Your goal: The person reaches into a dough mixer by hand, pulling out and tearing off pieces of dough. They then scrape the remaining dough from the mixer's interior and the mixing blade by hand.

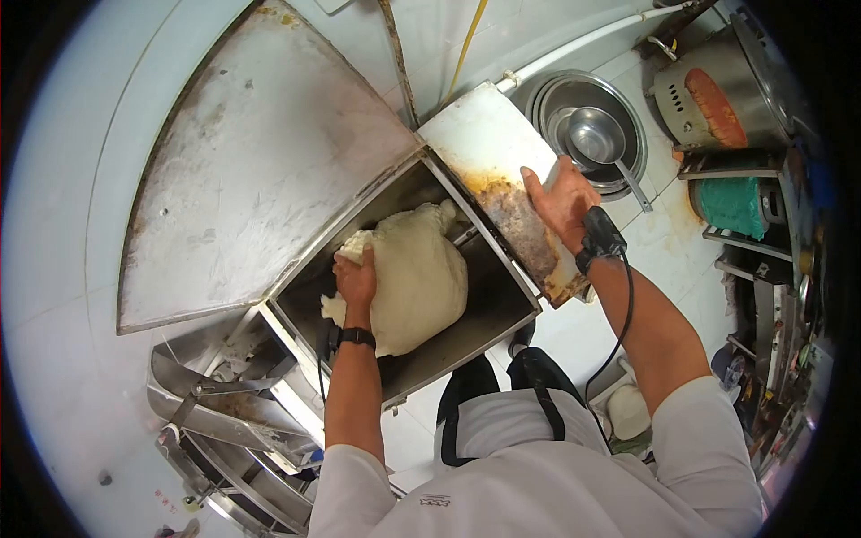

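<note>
A large mass of pale dough (417, 282) fills much of a deep metal mixing bin (498, 300), with ragged flaps along its left and upper edges. My left hand (356, 280) is down inside the bin at the dough's left edge. Its fingers curl into the dough there and the thumb lies over the surface; the fingertips are partly hidden. To the right, my right hand (565, 202) is over the stained machine housing (498, 152) beside the bin, thumb apart from the fingers and nothing in them. Both wrists wear black straps with cabled devices.
The bin's broad metal lid (260, 170) stands raised at the left. Stacked metal bowls (635, 134) with a ladle (596, 134) sit on the floor at the upper right. A large steel pot (717, 94) and a cluttered rack (762, 296) line the right; other metal equipment (224, 403) stands lower left.
</note>
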`<state>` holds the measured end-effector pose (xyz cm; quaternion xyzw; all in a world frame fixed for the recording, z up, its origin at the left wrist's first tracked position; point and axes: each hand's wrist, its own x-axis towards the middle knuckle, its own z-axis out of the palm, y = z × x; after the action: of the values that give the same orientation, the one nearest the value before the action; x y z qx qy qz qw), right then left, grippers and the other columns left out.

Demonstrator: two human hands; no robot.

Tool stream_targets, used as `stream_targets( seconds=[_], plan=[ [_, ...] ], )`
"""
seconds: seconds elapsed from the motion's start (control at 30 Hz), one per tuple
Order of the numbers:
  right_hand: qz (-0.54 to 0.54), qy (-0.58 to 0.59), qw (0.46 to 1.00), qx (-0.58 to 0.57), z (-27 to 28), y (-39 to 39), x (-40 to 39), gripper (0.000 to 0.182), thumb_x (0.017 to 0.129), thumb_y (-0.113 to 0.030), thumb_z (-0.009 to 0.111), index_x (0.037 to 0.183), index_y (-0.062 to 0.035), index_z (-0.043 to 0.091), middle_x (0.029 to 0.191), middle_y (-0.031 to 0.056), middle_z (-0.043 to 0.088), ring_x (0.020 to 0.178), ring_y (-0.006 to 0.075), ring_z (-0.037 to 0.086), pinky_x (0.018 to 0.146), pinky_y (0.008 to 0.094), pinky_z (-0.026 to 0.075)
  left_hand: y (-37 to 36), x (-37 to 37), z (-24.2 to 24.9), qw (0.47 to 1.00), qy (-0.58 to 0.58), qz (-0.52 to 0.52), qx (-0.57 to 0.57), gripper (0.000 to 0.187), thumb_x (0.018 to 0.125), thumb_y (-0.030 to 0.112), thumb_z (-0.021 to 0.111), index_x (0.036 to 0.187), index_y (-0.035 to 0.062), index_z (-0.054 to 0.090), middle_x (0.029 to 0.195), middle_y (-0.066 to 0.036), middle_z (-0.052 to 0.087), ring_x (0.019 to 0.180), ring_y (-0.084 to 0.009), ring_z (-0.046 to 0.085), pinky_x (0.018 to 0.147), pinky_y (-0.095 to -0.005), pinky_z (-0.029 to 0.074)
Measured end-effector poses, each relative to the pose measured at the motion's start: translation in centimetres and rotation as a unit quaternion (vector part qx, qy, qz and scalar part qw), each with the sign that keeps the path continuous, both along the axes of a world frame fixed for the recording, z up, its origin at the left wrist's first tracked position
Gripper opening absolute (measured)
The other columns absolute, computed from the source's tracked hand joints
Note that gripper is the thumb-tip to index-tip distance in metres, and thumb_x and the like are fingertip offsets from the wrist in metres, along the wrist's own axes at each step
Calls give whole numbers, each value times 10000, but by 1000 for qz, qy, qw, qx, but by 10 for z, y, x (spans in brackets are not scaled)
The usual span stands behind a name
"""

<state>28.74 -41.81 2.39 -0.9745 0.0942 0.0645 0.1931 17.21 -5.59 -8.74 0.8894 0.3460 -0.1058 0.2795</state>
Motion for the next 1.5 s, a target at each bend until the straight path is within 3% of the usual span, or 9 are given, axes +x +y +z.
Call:
stream_targets(
  seconds=[0.1,0.27,0.4,0.53,0.77,0.83,0.97,1.17,1.5],
  plan=[
    [-8,17,1000,-8,1,0,1,685,874,-579,614,1132,55,571,1020,298,677,985,442,666,868,484,524,-15,9,6,979,84,-90,159,906,962,632,428,1443,-133,352,1486,-414,298,1392,-523,316,1188,-525,203],
    [-5,30,999,13,8,0,2,704,879,-585,606,1156,60,567,1044,303,670,1006,448,658,879,488,520,-33,-12,6,931,-41,-235,275,793,941,518,543,1432,-89,407,1490,-399,301,1414,-510,279,1199,-550,144],
    [-3,25,1000,5,6,0,2,720,880,-585,606,1187,65,559,1054,307,667,1009,452,656,884,485,521,-61,-16,9,933,-64,-245,256,723,933,460,581,1420,-58,450,1478,-368,349,1425,-489,271,1199,-555,150],
    [-3,36,999,3,4,-1,2,731,881,-588,605,1208,64,556,1072,312,663,1018,456,653,890,483,522,-110,-3,3,884,-213,-414,50,636,895,347,642,1362,-63,503,1501,-291,369,1423,-466,289,1188,-534,237],
    [-6,25,1000,4,0,-1,2,704,880,-595,605,1152,53,563,1063,313,662,1002,454,655,879,490,518,-187,11,-64,916,-84,-371,-130,588,764,164,705,1317,29,555,1437,-267,449,1331,-459,428,1111,-466,386],
    [-5,31,999,5,4,1,3,704,879,-594,606,1152,53,559,1062,313,662,1000,454,654,878,490,518,-187,13,-31,938,-47,-263,-221,542,756,131,677,1285,68,582,1435,-243,465,1251,-455,509,1028,-481,464],
    [-1,4,1000,-5,-2,0,2,702,861,-603,609,1129,45,574,1046,287,676,996,423,669,885,474,521,-162,6,11,934,-51,-349,-63,465,764,134,657,1221,59,611,1415,-257,477,1130,-426,605,938,-483,519],
    [1,-6,1000,-8,-6,1,2,699,875,-594,611,1166,39,553,1036,292,671,982,453,655,875,492,515,-74,-36,49,933,-150,-328,1,310,790,168,682,1078,63,637,1005,-220,681,1051,-419,594,894,-496,449],
    [4,8,1000,23,-2,0,3,696,870,-585,633,1178,34,552,1022,291,671,965,457,658,853,500,522,10,-15,-20,949,-211,-218,86,479,861,200,729,1272,5,577,1264,-239,599,1232,-419,518,1095,-500,379]
  ],
)
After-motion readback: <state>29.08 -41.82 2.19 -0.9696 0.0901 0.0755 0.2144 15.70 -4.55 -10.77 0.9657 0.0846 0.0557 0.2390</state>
